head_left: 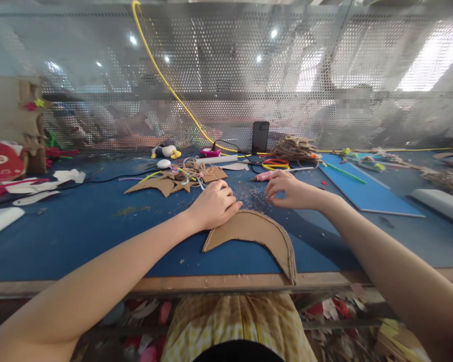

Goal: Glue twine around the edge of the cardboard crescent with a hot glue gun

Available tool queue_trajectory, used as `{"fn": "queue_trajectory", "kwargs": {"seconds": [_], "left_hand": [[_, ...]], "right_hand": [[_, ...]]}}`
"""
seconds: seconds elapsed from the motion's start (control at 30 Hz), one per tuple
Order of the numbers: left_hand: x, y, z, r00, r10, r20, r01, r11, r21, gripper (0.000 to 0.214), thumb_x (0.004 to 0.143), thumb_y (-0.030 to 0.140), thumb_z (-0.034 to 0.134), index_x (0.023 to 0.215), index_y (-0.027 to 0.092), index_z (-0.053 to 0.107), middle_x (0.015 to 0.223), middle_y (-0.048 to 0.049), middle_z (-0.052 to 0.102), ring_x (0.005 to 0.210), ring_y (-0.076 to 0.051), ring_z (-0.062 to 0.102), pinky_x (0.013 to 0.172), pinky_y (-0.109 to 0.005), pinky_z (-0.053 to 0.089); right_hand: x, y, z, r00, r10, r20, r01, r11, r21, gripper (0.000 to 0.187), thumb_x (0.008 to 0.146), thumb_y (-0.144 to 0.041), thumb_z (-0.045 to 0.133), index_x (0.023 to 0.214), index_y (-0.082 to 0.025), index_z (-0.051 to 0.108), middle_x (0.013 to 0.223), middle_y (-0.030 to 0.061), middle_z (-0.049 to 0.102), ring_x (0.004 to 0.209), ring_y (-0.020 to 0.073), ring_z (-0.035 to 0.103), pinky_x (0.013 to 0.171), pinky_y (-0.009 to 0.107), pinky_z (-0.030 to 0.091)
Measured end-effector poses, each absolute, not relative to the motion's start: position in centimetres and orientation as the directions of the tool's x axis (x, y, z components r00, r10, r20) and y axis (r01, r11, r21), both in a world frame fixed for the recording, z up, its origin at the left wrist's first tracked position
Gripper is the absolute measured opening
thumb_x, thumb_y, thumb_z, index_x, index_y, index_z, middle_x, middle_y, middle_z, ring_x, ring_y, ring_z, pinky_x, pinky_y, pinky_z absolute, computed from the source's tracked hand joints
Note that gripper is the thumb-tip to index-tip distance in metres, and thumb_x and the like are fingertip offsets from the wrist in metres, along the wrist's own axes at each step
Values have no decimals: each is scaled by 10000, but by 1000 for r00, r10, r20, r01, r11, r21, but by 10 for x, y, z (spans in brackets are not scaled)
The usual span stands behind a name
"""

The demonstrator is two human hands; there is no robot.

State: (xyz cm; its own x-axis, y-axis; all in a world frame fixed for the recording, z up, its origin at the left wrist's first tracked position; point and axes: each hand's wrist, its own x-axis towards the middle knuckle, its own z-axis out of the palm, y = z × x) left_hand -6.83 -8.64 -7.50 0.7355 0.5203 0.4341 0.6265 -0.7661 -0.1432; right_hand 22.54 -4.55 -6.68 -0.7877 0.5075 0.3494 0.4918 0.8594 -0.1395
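Note:
A curved, crescent-shaped cardboard piece [256, 234] lies on the blue table [79, 226] near its front edge. My left hand [214, 205] rests at the top of the crescent with its fingers curled together, fingertips touching the cardboard's upper edge. My right hand [292, 191] hovers just right of it, above small scraps on the mat, with fingers bent and pinched together; whatever they hold is too small to make out. A pink tool [263, 175] lies just beyond my right hand.
More cardboard cut-outs and twine [181, 181] lie behind my left hand. A black phone [260, 137] stands by the mesh screen, beside a heap of cord [296, 148]. A blue board [366, 188] lies at right, white foam pieces [41, 186] at left. A yellow cable [166, 83] hangs down.

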Motion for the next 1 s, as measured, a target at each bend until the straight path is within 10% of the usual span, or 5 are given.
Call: {"fn": "queue_trajectory", "kwargs": {"seconds": [1.0], "left_hand": [[-68, -87, -74, 742, 524, 418, 622, -771, -136, 477, 1054, 364, 399, 878, 134, 778, 896, -133, 737, 1044, -285, 559, 938, -466, 473]], "right_hand": [[202, -58, -69, -623, 587, 518, 695, 719, 21, 194, 977, -246, 441, 957, -200, 628, 1138, 125, 711, 1123, 283, 525, 1001, 436, 425]]}}
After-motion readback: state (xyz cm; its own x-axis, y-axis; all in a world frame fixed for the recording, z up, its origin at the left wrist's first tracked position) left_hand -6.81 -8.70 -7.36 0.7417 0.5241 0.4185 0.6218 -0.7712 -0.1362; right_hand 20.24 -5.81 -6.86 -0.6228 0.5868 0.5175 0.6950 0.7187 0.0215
